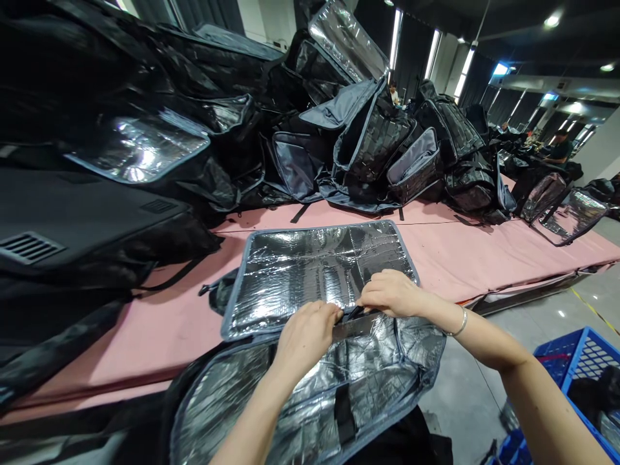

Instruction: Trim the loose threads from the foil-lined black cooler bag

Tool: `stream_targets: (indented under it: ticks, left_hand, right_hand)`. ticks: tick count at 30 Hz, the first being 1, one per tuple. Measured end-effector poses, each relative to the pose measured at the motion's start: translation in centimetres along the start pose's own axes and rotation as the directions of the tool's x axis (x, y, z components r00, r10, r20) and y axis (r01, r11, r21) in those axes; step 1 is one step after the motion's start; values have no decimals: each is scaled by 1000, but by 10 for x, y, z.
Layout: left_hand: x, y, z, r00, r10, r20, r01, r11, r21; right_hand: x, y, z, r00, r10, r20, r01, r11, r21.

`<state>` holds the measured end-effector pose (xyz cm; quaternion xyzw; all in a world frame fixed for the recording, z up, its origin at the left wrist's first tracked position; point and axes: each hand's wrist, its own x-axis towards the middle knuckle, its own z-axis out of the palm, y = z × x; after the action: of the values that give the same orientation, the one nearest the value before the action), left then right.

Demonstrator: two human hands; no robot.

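A black bag with a silver foil lining (310, 381) lies opened in front of me, its foil-faced flap (310, 258) folded back on the pink table. My left hand (310, 330) is closed at the seam between flap and body, fingers pinched on a dark strip (355, 313). Just to its right, my right hand (391, 292) pinches the other end of that strip. Fingertips partly hide the strip, so its exact kind is unclear. A black strap (345, 413) crosses the lining nearer to me.
Opened black bags (372, 135) are heaped along the back of the pink table (450, 258). More dark bags (87, 226) crowd the left side. On the floor at right stands a blue plastic crate (576, 361) with dark items inside. People are visible far off.
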<state>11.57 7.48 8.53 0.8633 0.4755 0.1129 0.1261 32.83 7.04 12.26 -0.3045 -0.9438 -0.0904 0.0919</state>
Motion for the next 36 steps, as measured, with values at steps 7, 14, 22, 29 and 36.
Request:
stream_targets:
  ticks: [7, 14, 22, 29, 36]
  left_hand:
    - [2, -2, 2, 1000, -7, 0, 7, 1000, -8]
    - [2, -1, 1, 1000, 8, -16, -8, 1000, -16]
    - [2, 2, -1, 1000, -8, 7, 8, 1000, 14]
    - [1, 0, 1, 1000, -6, 6, 6, 1000, 23]
    - [2, 0, 1, 1000, -2, 0, 2, 1000, 12]
  right_hand:
    - [-28, 2, -7, 996, 65, -61, -68, 996, -58]
    - [-39, -8, -5, 994, 50, -95, -68, 976, -205]
    - [-34, -14, 2, 978, -61, -198, -8, 943, -332]
    - [-40, -12, 14, 965, -72, -252, -11, 950, -312]
    - [-43, -11, 16, 967, -27, -254, -42, 964, -263]
